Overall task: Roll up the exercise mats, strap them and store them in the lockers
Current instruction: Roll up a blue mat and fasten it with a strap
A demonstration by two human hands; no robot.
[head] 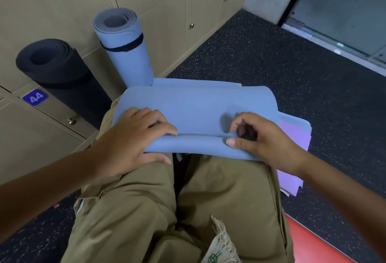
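A blue exercise mat (198, 108) lies folded across my knees, with its near edge curled into a small roll. My left hand (133, 139) grips the left part of that roll, fingers curled over it and thumb underneath. My right hand (257, 137) pinches the right part, thumb on the roll's front and fingers bent behind. Against the lockers stands a rolled light-blue mat (125, 52) with a black strap (123, 45) round it. A rolled black mat (58, 70) stands to its left.
Beige lockers (163, 8), numbered 42 and 44, run along the left and back with their doors shut. A purple sheet (294, 137) lies under the mat at the right. Dark speckled floor (271, 60) stretches to a glass door (344, 8). A red surface (313, 246) sits at bottom right.
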